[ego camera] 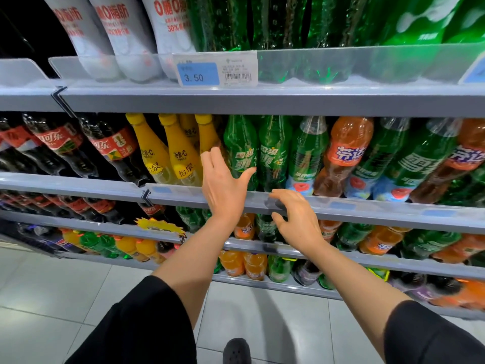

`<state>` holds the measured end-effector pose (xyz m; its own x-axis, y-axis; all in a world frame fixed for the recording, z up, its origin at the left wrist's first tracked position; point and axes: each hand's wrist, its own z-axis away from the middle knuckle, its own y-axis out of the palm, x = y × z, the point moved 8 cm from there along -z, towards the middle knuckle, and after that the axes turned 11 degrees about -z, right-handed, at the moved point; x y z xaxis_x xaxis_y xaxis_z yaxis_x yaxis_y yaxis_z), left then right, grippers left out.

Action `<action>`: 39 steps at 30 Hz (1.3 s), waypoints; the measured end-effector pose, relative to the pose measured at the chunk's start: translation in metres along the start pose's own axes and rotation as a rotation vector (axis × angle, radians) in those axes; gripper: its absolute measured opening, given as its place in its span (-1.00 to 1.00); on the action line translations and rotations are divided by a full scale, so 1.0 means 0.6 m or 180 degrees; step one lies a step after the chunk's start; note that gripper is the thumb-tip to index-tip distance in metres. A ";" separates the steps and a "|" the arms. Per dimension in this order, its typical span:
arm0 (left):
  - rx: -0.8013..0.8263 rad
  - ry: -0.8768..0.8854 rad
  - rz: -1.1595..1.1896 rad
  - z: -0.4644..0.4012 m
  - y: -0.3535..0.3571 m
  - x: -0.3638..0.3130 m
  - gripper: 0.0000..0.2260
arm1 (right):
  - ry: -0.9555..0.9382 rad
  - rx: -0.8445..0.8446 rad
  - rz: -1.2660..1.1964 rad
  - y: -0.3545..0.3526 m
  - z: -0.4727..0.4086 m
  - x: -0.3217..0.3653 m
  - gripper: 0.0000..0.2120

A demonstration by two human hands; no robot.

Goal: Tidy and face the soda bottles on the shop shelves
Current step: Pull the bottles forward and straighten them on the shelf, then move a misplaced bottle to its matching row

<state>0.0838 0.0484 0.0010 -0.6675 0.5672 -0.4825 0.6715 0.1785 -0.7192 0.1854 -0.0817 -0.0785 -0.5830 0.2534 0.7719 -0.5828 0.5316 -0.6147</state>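
On the middle shelf [78, 183] stand dark cola bottles [112, 148], yellow bottles [181, 156], green soda bottles [241, 151] and an orange soda bottle [346, 151]. My left hand [223, 185] is raised in front of that shelf with fingers spread, between the rightmost yellow bottle [207, 135] and the first green one; its fingertips are at the yellow bottle, its thumb toward the green. It holds nothing. My right hand [294, 219] hovers lower, fingers curled loosely over the clear shelf rail [367, 206], empty.
The upper shelf carries white-labelled bottles [118, 30], large green bottles [288, 22] and a 3.50 price tag [215, 70]. Lower shelves hold small orange, green and cola bottles [244, 266]. A yellow starburst tag [160, 227] sticks out. White floor tiles [52, 298] and my shoe [236, 350] are below.
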 end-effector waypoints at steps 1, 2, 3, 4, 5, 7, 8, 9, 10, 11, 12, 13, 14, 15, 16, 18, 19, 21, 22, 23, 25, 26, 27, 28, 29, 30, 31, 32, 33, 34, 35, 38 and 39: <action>0.0051 -0.0099 0.0041 0.008 0.008 0.007 -0.37 | -0.0013 0.0002 0.0017 -0.001 -0.001 -0.001 -0.57; 0.0087 -0.0172 0.0091 0.014 0.015 0.012 -0.33 | -0.0025 0.0006 0.0026 -0.002 -0.002 -0.002 -0.57; 0.0100 -0.0222 0.0136 0.018 0.022 0.016 -0.32 | -0.0031 0.0009 0.0025 -0.003 -0.003 -0.002 -0.57; 0.0088 -0.0266 0.0165 0.021 0.026 0.017 -0.33 | -0.0037 0.0009 0.0020 -0.003 -0.003 -0.003 -0.57; 0.0066 -0.0325 0.0176 0.023 0.029 0.017 -0.34 | -0.0044 0.0002 0.0017 -0.002 -0.003 -0.003 -0.57; 0.0015 -0.0455 0.0109 0.024 0.030 0.015 -0.36 | -0.0052 -0.0033 0.0006 -0.002 -0.003 -0.003 -0.57; -0.0009 -0.0517 0.0017 0.024 0.029 0.013 -0.38 | -0.0054 -0.0054 -0.0008 -0.001 -0.003 -0.003 -0.58; -0.0035 -0.0573 -0.0093 0.025 0.029 0.012 -0.40 | -0.0062 -0.0073 -0.0022 0.000 -0.002 -0.003 -0.58; -0.0069 -0.0614 -0.0197 0.025 0.029 0.012 -0.41 | -0.0073 -0.0090 -0.0032 0.001 -0.002 -0.002 -0.58; -0.0109 -0.0644 -0.0278 0.025 0.030 0.013 -0.42 | -0.0074 -0.0101 -0.0037 0.001 -0.001 -0.003 -0.58; -0.0153 -0.0661 -0.0328 0.024 0.031 0.015 -0.42 | -0.0072 -0.0109 -0.0038 0.002 -0.001 -0.003 -0.59; -0.0200 -0.0657 -0.0346 0.022 0.033 0.016 -0.43 | -0.0068 -0.0113 -0.0036 0.002 -0.001 -0.003 -0.59; -0.0236 -0.0629 -0.0344 0.022 0.034 0.017 -0.46 | -0.0066 -0.0115 -0.0038 0.002 -0.001 -0.003 -0.59; -0.0261 -0.0580 -0.0339 0.022 0.036 0.017 -0.49 | -0.0060 -0.0116 -0.0038 0.001 -0.001 -0.002 -0.60; -0.0273 -0.0519 -0.0330 0.022 0.038 0.017 -0.52 | -0.0052 -0.0115 -0.0028 0.001 -0.001 -0.002 -0.60; -0.0257 -0.0396 -0.0302 0.026 0.042 0.014 -0.56 | -0.0038 -0.0101 0.0010 0.000 -0.001 -0.001 -0.61; -0.0245 -0.0345 -0.0290 0.028 0.043 0.013 -0.58 | -0.0030 -0.0086 0.0015 0.001 -0.001 -0.001 -0.61; -0.0185 -0.0310 -0.0235 0.030 0.048 0.012 -0.59 | -0.0025 -0.0088 0.0006 0.000 -0.001 -0.001 -0.62; -0.0128 -0.0330 -0.0193 0.030 0.051 0.012 -0.59 | -0.0026 -0.0078 0.0011 0.000 -0.001 -0.001 -0.62; -0.0080 -0.0350 -0.0149 0.030 0.053 0.012 -0.58 | -0.0024 -0.0049 0.0022 0.001 -0.002 0.000 -0.62; -0.0044 -0.0378 -0.0037 0.031 0.054 0.013 -0.54 | -0.0005 0.0040 0.0010 0.001 -0.001 0.002 -0.62; -0.0025 -0.0430 0.0043 0.031 0.053 0.014 -0.50 | 0.0011 0.0048 -0.0038 -0.001 0.001 0.005 -0.63; -0.0004 -0.0509 0.0127 0.033 0.051 0.017 -0.44 | 0.0002 -0.0034 -0.0100 -0.009 0.005 0.011 -0.65; -0.0003 -0.0576 0.0206 0.035 0.048 0.018 -0.40 | -0.0071 -0.0275 -0.0157 -0.025 0.009 0.021 -0.68; -0.0034 -0.0594 0.0283 0.038 0.044 0.017 -0.39 | -0.0212 -0.0653 -0.0207 -0.049 0.014 0.034 -0.71; -0.0090 -0.0552 0.0367 0.041 0.038 0.012 -0.40 | -0.0379 -0.1087 -0.0271 -0.078 0.018 0.051 -0.73; -0.0143 -0.0450 0.0469 0.045 0.033 0.004 -0.43 | -0.0512 -0.1494 -0.0318 -0.107 0.019 0.068 -0.73; -0.0172 -0.0299 0.0591 0.050 0.028 -0.009 -0.47 | -0.0606 -0.1820 -0.0307 -0.132 0.017 0.085 -0.72; -0.0169 -0.0128 0.0721 0.055 0.026 -0.023 -0.51 | -0.0667 -0.2048 -0.0219 -0.153 0.012 0.102 -0.70; -0.0133 0.0036 0.0843 0.059 0.027 -0.037 -0.54 | -0.0695 -0.2184 -0.0113 -0.169 0.004 0.117 -0.69; -0.0078 0.0174 0.0950 0.063 0.028 -0.052 -0.57 | -0.0662 -0.2239 -0.0053 -0.183 -0.006 0.131 -0.69; 0.0091 0.0450 0.1138 0.065 0.035 -0.083 -0.63 | -0.0091 -0.2090 0.0029 -0.205 -0.047 0.128 -0.71; 0.0153 0.0502 0.1165 0.064 0.037 -0.090 -0.63 | 0.0156 -0.2010 -0.0024 -0.209 -0.062 0.117 -0.68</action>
<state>0.1226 -0.0090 -0.0082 -0.3269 0.7035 -0.6311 0.8375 -0.0938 -0.5383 0.2387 -0.1006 0.0588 -0.5450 0.2766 0.7915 -0.1317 0.9041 -0.4066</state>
